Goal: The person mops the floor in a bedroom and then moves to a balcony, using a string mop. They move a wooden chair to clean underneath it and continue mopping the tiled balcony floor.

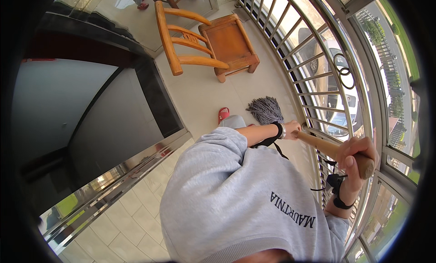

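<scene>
A string mop with grey strands (266, 109) rests its head on the tiled floor in front of me. Its wooden handle (316, 142) slants up along my right side, beside the railing. My left hand (291, 130) reaches across my body and is wrapped around the handle lower down. Closed over the handle near its top end is my right hand (357, 155), higher and nearer the camera. My left forearm and sleeve hide part of the handle between the strands and my left hand.
A wooden chair (226, 41) stands ahead on the floor (201, 96). A metal railing (320, 82) runs along the right, with windows and a parked car beyond. On the left is a dark-framed doorway (155, 96). My red sandal (223, 115) shows below.
</scene>
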Action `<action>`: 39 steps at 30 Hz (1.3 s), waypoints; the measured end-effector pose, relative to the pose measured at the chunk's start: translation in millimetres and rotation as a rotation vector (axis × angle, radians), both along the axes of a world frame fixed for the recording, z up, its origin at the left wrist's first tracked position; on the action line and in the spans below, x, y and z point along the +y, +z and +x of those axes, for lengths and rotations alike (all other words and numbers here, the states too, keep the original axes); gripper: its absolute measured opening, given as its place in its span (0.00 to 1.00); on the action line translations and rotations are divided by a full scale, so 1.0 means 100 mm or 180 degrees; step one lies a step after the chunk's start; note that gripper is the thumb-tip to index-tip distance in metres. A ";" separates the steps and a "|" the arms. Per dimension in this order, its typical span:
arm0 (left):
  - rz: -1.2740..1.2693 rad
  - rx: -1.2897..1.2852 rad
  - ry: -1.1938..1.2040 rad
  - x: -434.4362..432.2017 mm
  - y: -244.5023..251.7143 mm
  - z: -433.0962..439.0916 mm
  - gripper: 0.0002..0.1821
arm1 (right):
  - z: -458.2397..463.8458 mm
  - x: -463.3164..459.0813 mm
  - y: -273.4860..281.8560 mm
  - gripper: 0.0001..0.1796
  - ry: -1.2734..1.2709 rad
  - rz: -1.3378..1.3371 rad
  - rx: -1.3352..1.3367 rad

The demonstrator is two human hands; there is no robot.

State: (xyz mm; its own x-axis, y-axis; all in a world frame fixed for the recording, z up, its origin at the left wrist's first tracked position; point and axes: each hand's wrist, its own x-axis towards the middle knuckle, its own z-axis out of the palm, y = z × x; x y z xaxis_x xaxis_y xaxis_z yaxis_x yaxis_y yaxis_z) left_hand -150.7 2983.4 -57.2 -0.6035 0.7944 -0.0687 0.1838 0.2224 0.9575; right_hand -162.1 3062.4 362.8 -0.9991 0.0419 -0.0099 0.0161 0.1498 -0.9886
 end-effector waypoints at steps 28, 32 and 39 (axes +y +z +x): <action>-0.0376 -0.2464 0.4254 -4.99 0.40 -1.62 0.16 | -0.68 0.22 -1.52 0.11 -0.1415 0.0153 -0.0306; -0.0348 -0.2399 0.4280 -5.48 0.55 -1.21 0.15 | -0.79 0.19 -1.59 0.11 -0.1287 0.0076 -0.0373; -0.0903 -0.2750 0.4911 -6.23 0.88 -0.24 0.17 | -1.52 0.30 -1.20 0.15 -0.1030 -0.0038 -0.0101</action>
